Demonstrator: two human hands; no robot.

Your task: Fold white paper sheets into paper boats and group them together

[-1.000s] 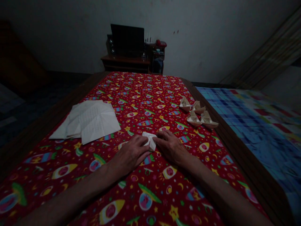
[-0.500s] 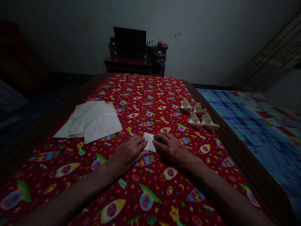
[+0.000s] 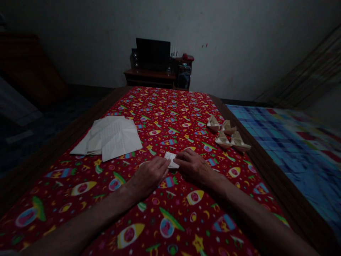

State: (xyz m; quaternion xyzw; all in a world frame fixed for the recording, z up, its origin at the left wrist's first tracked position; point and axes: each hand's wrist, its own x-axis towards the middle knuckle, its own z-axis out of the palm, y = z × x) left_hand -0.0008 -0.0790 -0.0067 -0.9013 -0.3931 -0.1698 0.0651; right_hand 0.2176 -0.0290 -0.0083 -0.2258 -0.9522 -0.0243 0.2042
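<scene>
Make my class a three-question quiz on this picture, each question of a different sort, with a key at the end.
1. Open question: What are the left hand and the right hand both touching?
2. Multiple choice: Where do the overlapping paper sheets lie?
A) On the left part of the red patterned cloth
B) On the right part of it
C) Under the right hand
3. Counting: How many folded paper shapes are grouped on the right side of the cloth?

Key:
1. A small folded white paper
2. A
3. Four
</scene>
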